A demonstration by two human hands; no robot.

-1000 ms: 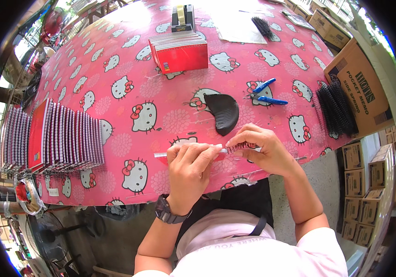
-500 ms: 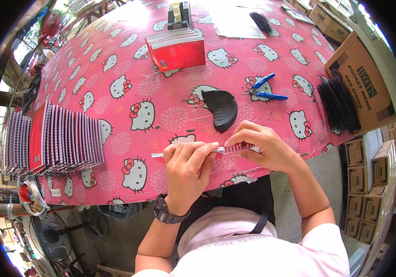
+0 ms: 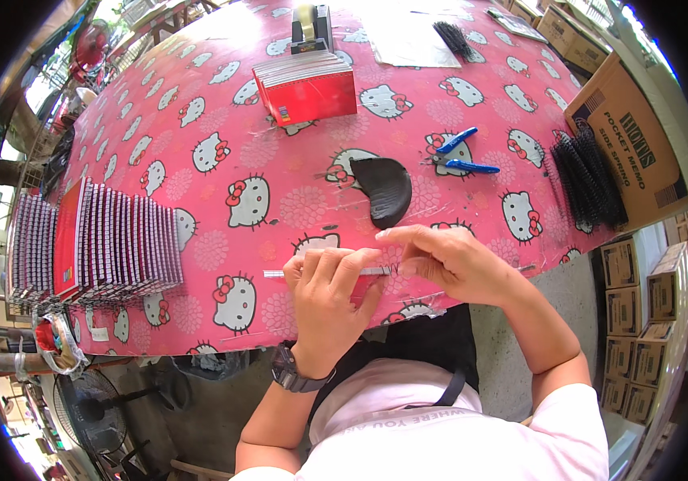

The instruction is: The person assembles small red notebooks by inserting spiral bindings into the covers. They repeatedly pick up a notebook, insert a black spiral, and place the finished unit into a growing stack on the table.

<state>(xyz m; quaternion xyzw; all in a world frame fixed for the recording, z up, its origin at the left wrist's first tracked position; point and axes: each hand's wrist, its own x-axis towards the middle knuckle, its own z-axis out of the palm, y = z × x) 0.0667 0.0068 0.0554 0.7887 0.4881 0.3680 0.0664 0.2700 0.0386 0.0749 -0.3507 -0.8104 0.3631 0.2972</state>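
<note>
My left hand (image 3: 332, 282) is closed around a thin red notebook (image 3: 274, 274) held on edge, its white page end sticking out past the fingers on the left. A dark spiral coil (image 3: 394, 270) shows at the notebook's right end. Beside that coil is my right hand (image 3: 452, 260), fingers apart, the index stretched out to the left; whether the thumb touches the coil I cannot tell. Just beyond the hands lies a black curved pad (image 3: 388, 191). Blue-handled cutting pliers (image 3: 466, 152) rest open to the right of it.
Stacked spiral notebooks (image 3: 123, 240) stand at the left of the pink patterned tabletop (image 3: 223, 216). Farther off are red unbound booklets (image 3: 312, 92) and a tape dispenser (image 3: 310, 36). Black spiral coils (image 3: 592, 180) lean against a cardboard box (image 3: 636, 144) on the right.
My right hand has let go of the reddish coil section at the notebook's right end; its fingers have spread, the index now straight. The left hand keeps its hold almost in place.
</note>
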